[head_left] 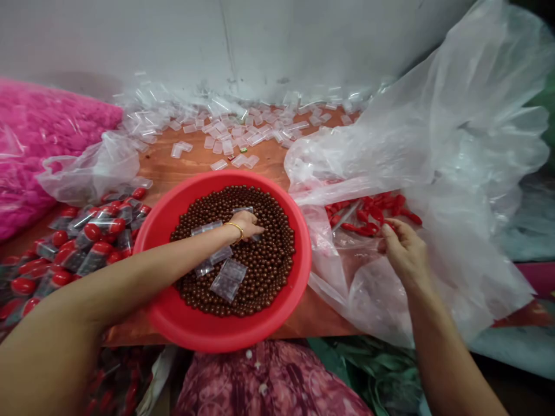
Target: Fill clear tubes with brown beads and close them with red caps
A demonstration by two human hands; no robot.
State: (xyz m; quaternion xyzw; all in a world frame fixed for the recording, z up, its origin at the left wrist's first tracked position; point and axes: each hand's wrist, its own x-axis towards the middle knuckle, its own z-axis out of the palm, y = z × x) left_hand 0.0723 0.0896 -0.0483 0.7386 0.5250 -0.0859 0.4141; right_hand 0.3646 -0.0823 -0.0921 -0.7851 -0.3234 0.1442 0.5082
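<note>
A red plastic basin (299, 271) holds many small brown balls (264, 277). My left hand (246, 225), with a gold bangle at the wrist, reaches into the basin; its fingers are bent around a small clear plastic case (255, 236), partly hidden beneath them. Other clear cases (229, 279) lie on the balls below my forearm. On the right, my right hand (403, 245) is at the opening of a big clear plastic bag, thumb and fingers pinched at a red plastic cap (372, 229). More red caps (385, 202) are heaped inside the bag.
Filled cases with red caps (93, 248) are piled at left, beside a bag of pink pieces (47, 144). Many loose clear cases (234, 133) spread along the wall on the wooden table (169, 159). The clear bag (390, 144) rises high at right.
</note>
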